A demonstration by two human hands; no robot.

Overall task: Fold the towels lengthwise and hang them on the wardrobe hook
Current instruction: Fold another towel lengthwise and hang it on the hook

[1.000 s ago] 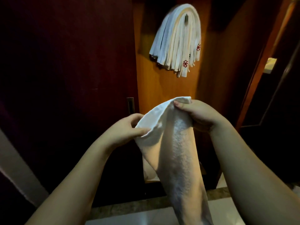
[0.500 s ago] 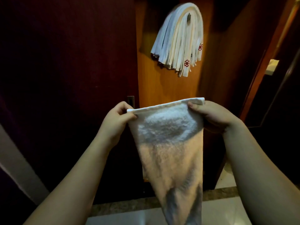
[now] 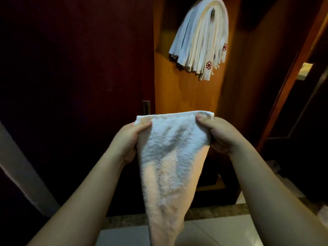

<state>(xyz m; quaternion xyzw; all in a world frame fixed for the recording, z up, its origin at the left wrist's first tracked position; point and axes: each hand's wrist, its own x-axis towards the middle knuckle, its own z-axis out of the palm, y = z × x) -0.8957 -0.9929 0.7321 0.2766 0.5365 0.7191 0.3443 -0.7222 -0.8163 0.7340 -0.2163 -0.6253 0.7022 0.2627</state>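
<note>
You've got the white towel [image 3: 170,157] stretched flat between both hands now, top edge pulled nearly level in front of the wardrobe panel [image 3: 186,96]. Left hand [image 3: 126,139] pinches the top left corner, thumb over the front face; right hand [image 3: 218,134] pinches the top right corner, fingers curled round the edge. A second ago the top was bunched and arched, hands close together; half a second ago it was opened out but sitting a bit higher and tighter. Now the hands are spread slightly wider and lower, and the cloth hangs as a tapering strip down past the bottom of the view, lower end out of sight. Judgement: the towel is opened and squared at the top, so the lengthwise fold comes next, bringing one corner across to the other. Not folded yet, not hung. Hung towels [image 3: 200,41] already drape over the hook [image 3: 213,12] up on the panel, red logos showing, same as in both earlier frames. Camera is tilted a little closer, otherwise the scene is unchanged.
</note>
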